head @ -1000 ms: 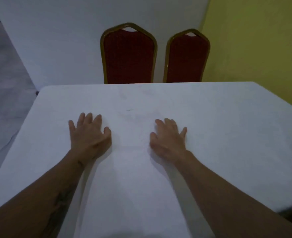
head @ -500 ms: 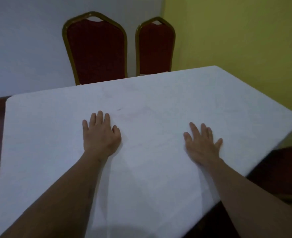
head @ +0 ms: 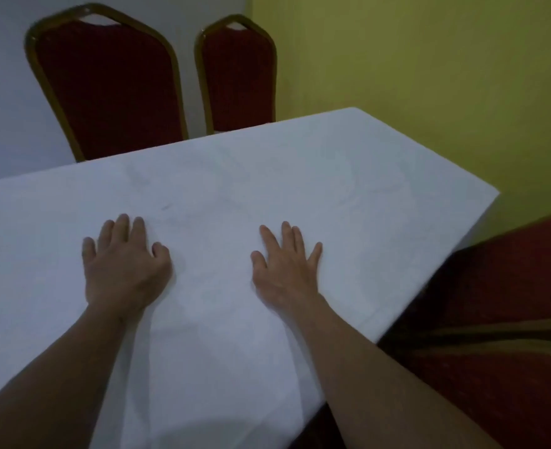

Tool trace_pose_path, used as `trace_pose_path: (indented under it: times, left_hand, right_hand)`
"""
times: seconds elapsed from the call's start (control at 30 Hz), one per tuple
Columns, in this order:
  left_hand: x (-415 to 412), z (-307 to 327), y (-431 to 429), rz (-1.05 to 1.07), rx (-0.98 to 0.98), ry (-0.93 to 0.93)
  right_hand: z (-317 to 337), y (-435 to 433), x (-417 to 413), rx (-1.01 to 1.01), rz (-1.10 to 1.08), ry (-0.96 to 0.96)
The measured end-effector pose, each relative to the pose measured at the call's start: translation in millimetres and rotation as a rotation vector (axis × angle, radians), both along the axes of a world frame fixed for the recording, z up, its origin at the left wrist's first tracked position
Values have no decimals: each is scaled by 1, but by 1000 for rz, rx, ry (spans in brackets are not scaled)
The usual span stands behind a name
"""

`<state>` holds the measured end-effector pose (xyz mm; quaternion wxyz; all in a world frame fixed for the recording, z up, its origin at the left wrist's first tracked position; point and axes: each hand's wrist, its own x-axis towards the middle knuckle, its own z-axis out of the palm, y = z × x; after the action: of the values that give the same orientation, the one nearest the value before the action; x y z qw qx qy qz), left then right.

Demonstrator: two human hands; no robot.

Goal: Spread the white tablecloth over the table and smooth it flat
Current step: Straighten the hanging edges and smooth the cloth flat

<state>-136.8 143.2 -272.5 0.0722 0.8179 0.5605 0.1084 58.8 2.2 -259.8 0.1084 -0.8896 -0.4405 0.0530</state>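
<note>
The white tablecloth (head: 332,189) is lying over the desk (head: 489,196), its long axis running left to right, as I am pressing my left hand (head: 125,270) and right hand (head: 287,270) flat on it, fingers (head: 269,236) spread, the right nearer the faintly creased right end.

Matt white cloth tablecloth (head: 300,176)

White tablecloth (head: 332,189) flat over table (head: 442,270)
</note>
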Motion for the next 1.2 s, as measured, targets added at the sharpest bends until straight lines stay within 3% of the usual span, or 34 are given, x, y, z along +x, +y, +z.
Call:
trace_pose_path:
  times: [0.27, 0.4, 0.57, 0.7, 0.97, 1.07, 1.2]
  left_hand:
    - [6, -3, -19, -20, -38, 54]
    - [9, 2, -21, -20, -57, 59]
    - [16, -1, -27, 21, -77, 68]
    - [16, -4, -25, 5, -57, 71]
    - [23, 10, -22, 8, -30, 128]
    - [32, 23, -4, -19, -16, 158]
    - [52, 9, 11, -179, -57, 83]
  right_hand:
    - [-3, -109, 94, -120, -357, 20]
    - [8, -117, 104, -187, -446, 76]
    - [6, -63, 75, -63, -216, 86]
    - [-7, -55, 80, -63, -54, -12]
    - [11, -72, 139, -283, -514, -8]
    - [17, -18, 106, -163, -292, -84]
    - [14, 49, 48, -58, 165, 15]
